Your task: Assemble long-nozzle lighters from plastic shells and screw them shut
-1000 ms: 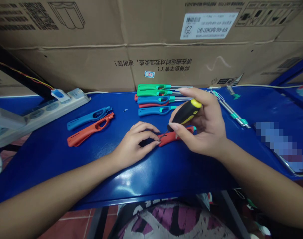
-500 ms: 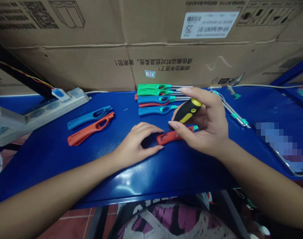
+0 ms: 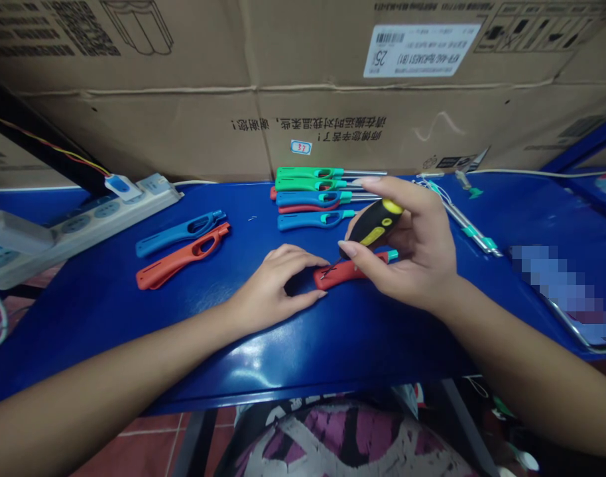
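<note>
My right hand (image 3: 417,255) is closed around a small screwdriver (image 3: 372,228) with a black and yellow handle. Its thin shaft slants down to the left, the tip at the butt end of a red utility lighter (image 3: 333,274) lying on the blue table. That lighter has a turquoise piece at its right end; my right fingers hide part of its middle. Thumb and fingers of my left hand (image 3: 278,288) pinch the lighter's left end from both sides. Beyond my hands lie several lighters with metal rods, among them a blue one (image 3: 303,220) and a green one (image 3: 298,173).
A blue lighter casing (image 3: 174,238) and an orange one (image 3: 176,265) lie at left, near a power strip (image 3: 91,222). Loose metal rods (image 3: 469,225) rest at right, beside a phone-like device (image 3: 564,291). A large cardboard box (image 3: 183,132) walls off the table's back.
Almost nothing differs. Both hands, the screwdriver and the red lighter keep the same arrangement; the whole view has shifted very slightly.
</note>
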{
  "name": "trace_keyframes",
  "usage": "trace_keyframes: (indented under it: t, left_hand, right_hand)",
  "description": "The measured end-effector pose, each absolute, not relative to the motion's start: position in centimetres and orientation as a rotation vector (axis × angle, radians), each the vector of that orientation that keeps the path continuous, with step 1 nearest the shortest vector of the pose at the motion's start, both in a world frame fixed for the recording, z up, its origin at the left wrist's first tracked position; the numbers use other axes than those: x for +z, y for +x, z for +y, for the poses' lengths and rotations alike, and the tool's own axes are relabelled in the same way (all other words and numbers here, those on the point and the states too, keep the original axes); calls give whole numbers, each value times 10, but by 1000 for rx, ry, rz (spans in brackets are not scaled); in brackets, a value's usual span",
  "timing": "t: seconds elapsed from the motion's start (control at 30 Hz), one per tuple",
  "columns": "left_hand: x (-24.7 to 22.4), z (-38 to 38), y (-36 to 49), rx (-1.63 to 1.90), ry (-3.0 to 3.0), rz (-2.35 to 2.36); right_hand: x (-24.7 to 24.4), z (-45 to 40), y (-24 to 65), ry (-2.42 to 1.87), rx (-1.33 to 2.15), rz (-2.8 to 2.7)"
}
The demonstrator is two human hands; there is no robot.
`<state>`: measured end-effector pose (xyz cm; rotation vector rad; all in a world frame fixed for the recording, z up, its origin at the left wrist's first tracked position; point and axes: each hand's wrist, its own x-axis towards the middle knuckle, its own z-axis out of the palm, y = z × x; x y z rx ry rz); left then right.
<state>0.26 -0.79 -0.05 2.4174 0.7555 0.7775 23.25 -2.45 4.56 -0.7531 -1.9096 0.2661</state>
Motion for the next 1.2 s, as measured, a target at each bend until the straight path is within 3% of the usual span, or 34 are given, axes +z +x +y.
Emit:
trace_keyframes:
  t: [0.87,1.2]
  left_hand:
    - [-4,-8,3,754,2421,741]
    - [-4,-9,7,750,2440,747]
  right_hand:
    - [39,-25,230,-780,220,-1973]
    - [54,-27,229,-788,579,-2017]
